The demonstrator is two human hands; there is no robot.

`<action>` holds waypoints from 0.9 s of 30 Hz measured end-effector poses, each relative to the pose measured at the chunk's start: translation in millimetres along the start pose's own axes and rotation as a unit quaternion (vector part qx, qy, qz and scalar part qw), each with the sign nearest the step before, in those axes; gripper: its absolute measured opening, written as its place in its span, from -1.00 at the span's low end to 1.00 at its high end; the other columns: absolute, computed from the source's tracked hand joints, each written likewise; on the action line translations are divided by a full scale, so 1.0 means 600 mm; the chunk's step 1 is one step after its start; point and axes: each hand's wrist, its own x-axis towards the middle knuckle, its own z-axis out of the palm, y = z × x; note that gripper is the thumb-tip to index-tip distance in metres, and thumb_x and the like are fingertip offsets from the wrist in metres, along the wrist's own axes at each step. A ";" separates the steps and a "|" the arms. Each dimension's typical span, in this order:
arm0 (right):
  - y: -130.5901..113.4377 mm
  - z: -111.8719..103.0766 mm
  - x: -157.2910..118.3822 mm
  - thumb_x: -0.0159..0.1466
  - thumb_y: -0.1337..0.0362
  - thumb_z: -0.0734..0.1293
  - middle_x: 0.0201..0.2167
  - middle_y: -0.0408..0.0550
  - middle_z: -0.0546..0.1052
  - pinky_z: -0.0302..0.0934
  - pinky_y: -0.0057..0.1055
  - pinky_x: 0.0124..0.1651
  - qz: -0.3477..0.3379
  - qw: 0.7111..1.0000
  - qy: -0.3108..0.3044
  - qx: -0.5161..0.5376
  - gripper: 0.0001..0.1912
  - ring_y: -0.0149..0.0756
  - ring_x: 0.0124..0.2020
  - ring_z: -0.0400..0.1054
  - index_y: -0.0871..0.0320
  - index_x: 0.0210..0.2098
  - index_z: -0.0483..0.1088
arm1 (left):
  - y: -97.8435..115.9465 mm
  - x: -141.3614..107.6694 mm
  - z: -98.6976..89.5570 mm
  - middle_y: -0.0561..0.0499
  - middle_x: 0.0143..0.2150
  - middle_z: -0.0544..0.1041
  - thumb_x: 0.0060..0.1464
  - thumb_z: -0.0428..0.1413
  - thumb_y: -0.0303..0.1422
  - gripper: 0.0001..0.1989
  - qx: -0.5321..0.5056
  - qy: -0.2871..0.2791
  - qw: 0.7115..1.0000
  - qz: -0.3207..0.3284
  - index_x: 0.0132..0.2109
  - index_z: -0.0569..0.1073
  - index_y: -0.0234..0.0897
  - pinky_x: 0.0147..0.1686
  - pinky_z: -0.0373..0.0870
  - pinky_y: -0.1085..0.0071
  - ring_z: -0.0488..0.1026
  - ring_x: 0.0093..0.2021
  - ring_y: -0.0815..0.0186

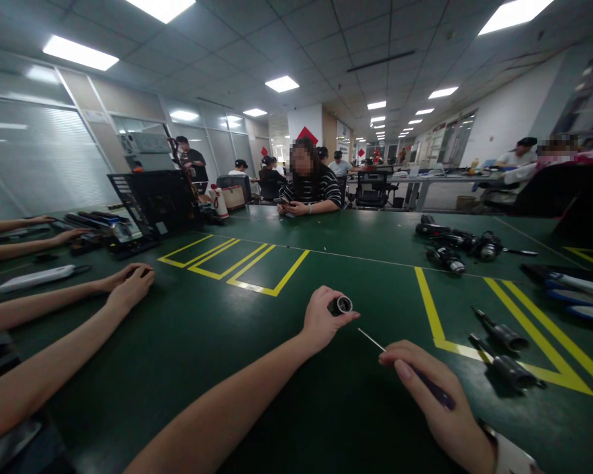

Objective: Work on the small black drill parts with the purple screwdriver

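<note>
My left hand (pixel 322 317) is closed around a small dark cylindrical part (pixel 344 305), whose round metal-rimmed opening faces me. In my right hand (pixel 425 388) is a screwdriver (pixel 371 340) with a thin metal shaft and a dark purple handle. Its tip points up and left, a little below and right of the cylindrical part, and the two look apart. Both hands are over the green table (pixel 257 349). To the right of my right hand, two dark metal tool parts (pixel 511 372) with round open ends lie by yellow tape.
Dark tool assemblies (pixel 462 247) lie at the back right. Blue-and-white items (pixel 580 296) are at the right edge. At the left are a co-worker's hands (pixel 128 284), a white device (pixel 37 278) and a black frame (pixel 151 204). A person (pixel 311 184) sits across the table.
</note>
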 end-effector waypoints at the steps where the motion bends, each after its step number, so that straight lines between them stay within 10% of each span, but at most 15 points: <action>1: 0.001 -0.001 -0.001 0.30 0.29 0.19 -0.27 -0.07 0.52 0.32 -0.39 -0.21 0.001 1.000 0.005 0.006 -0.81 -0.26 -0.22 0.42 0.03 -0.23 0.43 | 0.004 -0.001 0.000 0.04 -0.32 0.33 -0.17 0.26 -0.17 -0.69 0.009 -0.006 1.000 0.015 -0.35 0.41 -0.29 -0.29 0.25 0.37 0.27 -0.28 0.30; 12: -0.002 0.001 -0.006 0.30 0.22 0.16 -0.34 -0.08 0.49 0.30 -0.36 -0.25 0.062 0.998 -0.020 0.007 -0.83 -0.25 -0.28 0.40 0.06 -0.28 0.37 | 0.007 -0.007 0.012 0.14 -0.44 0.32 -0.18 0.27 -0.26 -0.69 -0.088 -0.217 0.972 0.004 -0.40 0.32 -0.31 -0.46 0.19 0.52 0.25 -0.45 0.45; 27: -0.002 0.011 0.002 0.26 0.20 0.21 -0.41 -0.07 0.47 0.24 -0.30 -0.27 0.136 0.989 -0.038 0.051 -0.80 -0.24 -0.34 0.37 0.12 -0.40 0.40 | 0.026 -0.023 0.012 0.09 -0.50 0.31 0.05 0.09 -0.32 -0.80 0.064 -0.193 0.964 0.173 -0.48 0.30 -0.29 -0.41 0.19 0.46 0.24 -0.48 0.41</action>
